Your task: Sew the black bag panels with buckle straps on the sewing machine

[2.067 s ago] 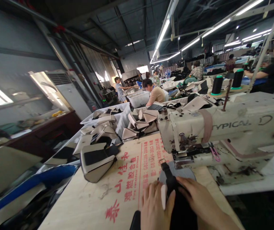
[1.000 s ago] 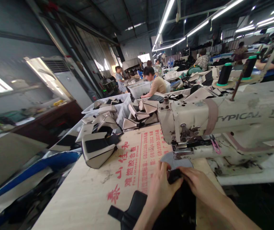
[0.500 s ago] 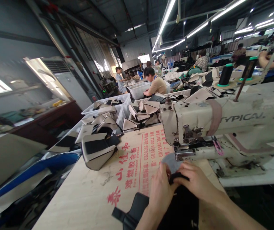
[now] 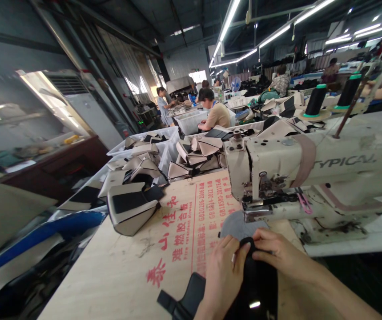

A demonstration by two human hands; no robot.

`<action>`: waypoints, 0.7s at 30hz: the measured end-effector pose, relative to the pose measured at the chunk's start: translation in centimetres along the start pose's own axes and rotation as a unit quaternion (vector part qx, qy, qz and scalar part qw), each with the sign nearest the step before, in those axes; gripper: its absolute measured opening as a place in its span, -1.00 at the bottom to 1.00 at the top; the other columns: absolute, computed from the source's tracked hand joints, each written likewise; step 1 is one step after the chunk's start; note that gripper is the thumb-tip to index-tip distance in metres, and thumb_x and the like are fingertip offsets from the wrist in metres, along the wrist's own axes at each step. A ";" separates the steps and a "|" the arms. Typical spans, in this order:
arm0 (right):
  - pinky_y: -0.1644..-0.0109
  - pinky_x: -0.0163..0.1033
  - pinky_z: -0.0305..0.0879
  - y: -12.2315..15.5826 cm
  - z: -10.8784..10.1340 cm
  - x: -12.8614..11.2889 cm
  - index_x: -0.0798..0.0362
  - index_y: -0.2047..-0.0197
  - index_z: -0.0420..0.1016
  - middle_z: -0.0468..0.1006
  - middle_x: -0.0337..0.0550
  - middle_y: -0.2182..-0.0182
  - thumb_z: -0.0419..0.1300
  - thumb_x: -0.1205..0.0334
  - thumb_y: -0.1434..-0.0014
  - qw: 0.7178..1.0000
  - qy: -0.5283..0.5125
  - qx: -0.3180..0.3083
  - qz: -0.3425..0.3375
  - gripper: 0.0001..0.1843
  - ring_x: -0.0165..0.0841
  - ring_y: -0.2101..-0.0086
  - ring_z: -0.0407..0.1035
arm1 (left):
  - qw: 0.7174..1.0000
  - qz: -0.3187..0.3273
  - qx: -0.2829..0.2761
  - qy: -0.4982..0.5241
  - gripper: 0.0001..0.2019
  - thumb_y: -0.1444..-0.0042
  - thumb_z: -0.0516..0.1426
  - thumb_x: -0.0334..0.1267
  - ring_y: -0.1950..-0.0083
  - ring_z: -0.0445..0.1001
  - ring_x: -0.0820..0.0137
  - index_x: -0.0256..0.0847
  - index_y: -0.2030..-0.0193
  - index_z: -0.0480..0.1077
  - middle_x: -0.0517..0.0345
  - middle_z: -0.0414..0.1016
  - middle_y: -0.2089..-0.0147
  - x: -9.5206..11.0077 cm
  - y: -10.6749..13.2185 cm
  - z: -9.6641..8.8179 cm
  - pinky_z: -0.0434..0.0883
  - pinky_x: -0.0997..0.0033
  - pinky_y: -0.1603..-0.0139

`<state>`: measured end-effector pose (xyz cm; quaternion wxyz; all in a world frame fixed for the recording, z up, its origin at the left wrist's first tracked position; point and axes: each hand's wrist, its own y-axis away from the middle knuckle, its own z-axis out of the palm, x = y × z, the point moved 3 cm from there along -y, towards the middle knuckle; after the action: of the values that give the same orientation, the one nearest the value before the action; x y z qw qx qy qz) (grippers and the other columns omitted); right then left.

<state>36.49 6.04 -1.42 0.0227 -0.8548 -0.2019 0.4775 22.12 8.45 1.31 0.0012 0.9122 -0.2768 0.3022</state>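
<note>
Both of my hands pinch the top edge of a black fabric piece (image 4: 254, 289) that lies on the plywood table (image 4: 127, 271) in front of me. My left hand (image 4: 226, 266) grips its left side, fingers closed. My right hand (image 4: 277, 251) grips its right side just below the presser foot of a cream sewing machine (image 4: 311, 173) marked TYPICAL. A black tab of the piece (image 4: 180, 302) sticks out to the left near the table's front. A grey round plate (image 4: 237, 226) shows under the needle area.
A beige and black sewn part (image 4: 127, 213) lies on the table's left. White bins (image 4: 164, 146) heaped with similar parts stand behind it. Black thread cones (image 4: 315, 101) top the machine. Other people (image 4: 215, 113) work at benches further back. A white cabinet unit (image 4: 74, 106) stands by the left wall.
My hands moved up from lying flat on the black piece to pinching its top edge near the needle. The piece's left tab came into view on the table.
</note>
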 end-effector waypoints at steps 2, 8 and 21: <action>0.23 -0.33 0.14 0.2 -0.1 0.2 0.10 0.43 0.38 0.33 -0.21 0.38 -0.01 0.08 -0.20 1.000 0.011 0.005 0.004 -0.69 -0.44 0.30 0.23 | 1.000 -0.009 0.024 0.003 -0.77 -0.16 -0.02 -0.23 0.38 0.32 0.46 -0.21 0.51 0.20 0.22 0.31 0.46 -0.3 -0.1 0.2 0.25 0.52 0.42; 0.25 -0.32 0.12 0.1 0.4 0.7 0.10 0.45 0.36 0.32 -0.22 0.41 -0.01 0.08 -0.21 1.000 0.018 0.019 -0.006 -0.67 -0.44 0.33 0.23 | 0.993 0.073 0.087 -0.006 -0.92 -0.15 0.02 -0.30 0.38 0.37 0.48 -0.18 0.24 0.30 0.23 0.36 0.41 -1.0 0.2 0.3 0.35 0.49 0.35; 0.29 -0.32 0.15 -0.2 0.4 1.1 0.08 0.49 0.40 0.35 -0.23 0.46 0.05 0.06 -0.16 0.998 -0.015 0.056 0.033 -0.68 -0.44 0.38 0.26 | 0.982 0.142 -0.111 -0.045 -0.77 -0.22 -0.12 -0.37 0.07 0.33 0.38 -0.13 0.10 0.31 0.14 0.38 0.11 -1.5 -0.1 -0.4 0.34 0.33 0.03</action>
<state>36.63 6.54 -2.52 0.0514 -0.8512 -0.1469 0.5012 20.93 9.30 0.87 0.0473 0.8702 -0.4356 0.2251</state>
